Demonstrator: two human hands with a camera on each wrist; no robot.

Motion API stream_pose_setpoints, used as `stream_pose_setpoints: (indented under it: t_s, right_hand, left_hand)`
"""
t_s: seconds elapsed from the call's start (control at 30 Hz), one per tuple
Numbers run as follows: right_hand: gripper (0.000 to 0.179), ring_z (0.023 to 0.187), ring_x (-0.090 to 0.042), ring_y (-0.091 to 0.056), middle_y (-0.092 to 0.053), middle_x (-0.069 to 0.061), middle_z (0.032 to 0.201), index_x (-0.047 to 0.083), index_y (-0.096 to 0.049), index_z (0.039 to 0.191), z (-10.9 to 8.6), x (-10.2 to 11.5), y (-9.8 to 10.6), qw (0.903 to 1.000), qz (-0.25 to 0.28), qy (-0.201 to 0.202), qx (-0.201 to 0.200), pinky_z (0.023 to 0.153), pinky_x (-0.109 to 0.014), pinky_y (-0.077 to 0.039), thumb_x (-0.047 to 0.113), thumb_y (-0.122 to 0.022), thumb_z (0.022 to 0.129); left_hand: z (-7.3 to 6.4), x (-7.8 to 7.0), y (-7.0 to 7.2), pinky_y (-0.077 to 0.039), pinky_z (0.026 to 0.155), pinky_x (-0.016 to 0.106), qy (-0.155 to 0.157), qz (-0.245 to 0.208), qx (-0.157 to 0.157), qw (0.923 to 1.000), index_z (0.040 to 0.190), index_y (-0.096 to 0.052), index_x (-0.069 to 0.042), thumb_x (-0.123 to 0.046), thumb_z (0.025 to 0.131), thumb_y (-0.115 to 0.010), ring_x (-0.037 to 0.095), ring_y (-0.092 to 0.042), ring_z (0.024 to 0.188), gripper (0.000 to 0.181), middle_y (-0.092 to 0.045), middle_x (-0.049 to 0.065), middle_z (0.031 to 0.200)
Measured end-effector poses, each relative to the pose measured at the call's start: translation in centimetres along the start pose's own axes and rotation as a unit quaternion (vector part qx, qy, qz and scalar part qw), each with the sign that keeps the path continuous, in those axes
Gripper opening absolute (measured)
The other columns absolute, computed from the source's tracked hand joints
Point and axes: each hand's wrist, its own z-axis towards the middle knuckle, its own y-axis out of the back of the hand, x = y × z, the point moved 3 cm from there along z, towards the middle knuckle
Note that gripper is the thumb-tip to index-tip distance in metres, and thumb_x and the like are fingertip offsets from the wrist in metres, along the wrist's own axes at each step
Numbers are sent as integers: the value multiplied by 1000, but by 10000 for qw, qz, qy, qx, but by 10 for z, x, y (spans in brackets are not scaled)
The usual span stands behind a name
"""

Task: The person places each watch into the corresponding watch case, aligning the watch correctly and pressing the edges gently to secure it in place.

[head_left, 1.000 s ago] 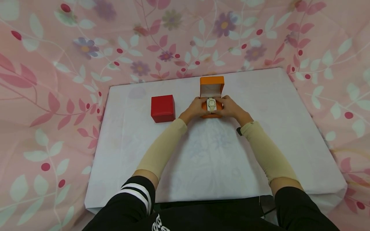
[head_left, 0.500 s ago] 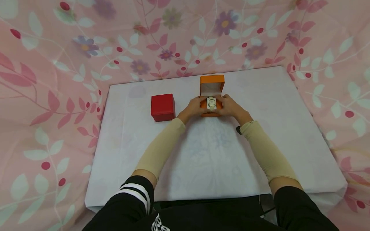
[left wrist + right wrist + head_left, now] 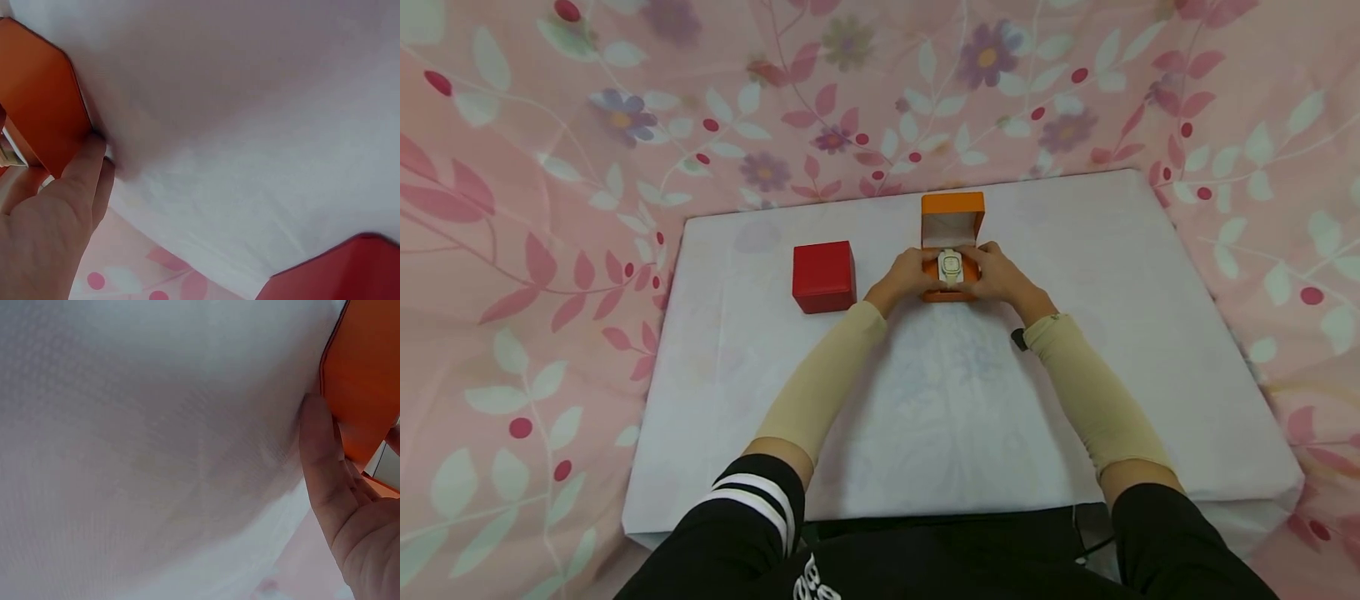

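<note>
An orange watch box (image 3: pixel 952 202) stands with its lid raised at the back of the table. In its base sits a pale wristwatch (image 3: pixel 950 267) on a white cushion. My left hand (image 3: pixel 907 277) reaches in from the left and my right hand (image 3: pixel 1000 277) from the right. Thumb and index finger of each close in on the watch, at its upper and lower ends. In the left wrist view, other fingers (image 3: pixel 84 169) lie along the outer side of the box. The right wrist view shows fingers (image 3: pixel 322 444) against the box's opposite side.
A closed red box (image 3: pixel 823 277) stands to the left of the orange one, close to my left wrist. White cloth covers the table (image 3: pixel 940 417). A pink floral curtain (image 3: pixel 850 100) hangs behind and around it.
</note>
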Motion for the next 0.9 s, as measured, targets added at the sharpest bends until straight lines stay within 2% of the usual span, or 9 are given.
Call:
stream_pose_setpoints:
  t_s: [0.13, 0.3, 0.43, 0.6, 0.8, 0.9]
  right_hand:
    - [80, 112, -35, -41, -30, -23, 131, 27, -33, 143, 1, -1, 0, 10000, 10, 5, 55, 94, -55, -40, 54, -66, 75]
    - [84, 111, -34, -40, -32, -22, 129, 27, -32, 143, 2, -3, -1, 10000, 2, -36, 89, 95, -53, -40, 60, -65, 73]
    - [85, 115, -32, -37, -34, -23, 131, 26, -33, 143, 3, -3, -2, 10000, 51, 48, 61, 96, -53, -39, 60, -66, 72]
    - [89, 122, -31, -34, -33, -21, 135, 29, -29, 144, 4, -5, -3, 9994, 280, 90, 156, 97, -52, -39, 63, -65, 70]
    - [82, 123, -31, -31, -31, -21, 137, 29, -29, 144, 4, -9, -2, 9989, 402, 151, 207, 98, -53, -38, 49, -69, 76]
    - [82, 125, -32, -31, -31, -21, 139, 31, -27, 145, 5, -11, -3, 9990, 329, 198, 232, 99, -53, -38, 50, -68, 76]
  left_hand:
    - [0, -3, 2, -38, 104, 32, 82, 201, 89, 9997, 138, -43, -24, -39, 72, -77, 17, -46, 117, 76, -49, 7, 135]
    - [-2, -5, 3, -36, 106, 32, -84, 628, 164, 9979, 140, -40, -24, -43, 75, -73, 18, -45, 120, 75, -49, 7, 135]
    - [-4, -1, 1, -35, 106, 33, -251, 636, 96, 9976, 142, -37, -23, -44, 77, -71, 20, -43, 123, 76, -46, 8, 137]
    - [-7, 5, -3, -35, 107, 33, -226, 672, -25, 9975, 144, -31, -23, -48, 78, -68, 19, -41, 126, 79, -43, 7, 140]
    - [-9, 1, -3, -36, 107, 33, -328, 540, -92, 9980, 143, -33, -21, -47, 77, -69, 19, -43, 125, 80, -45, 6, 139]
    - [-9, 0, -2, -35, 107, 33, -299, 547, -67, 9980, 144, -32, -22, -47, 76, -70, 19, -42, 125, 82, -45, 6, 139]
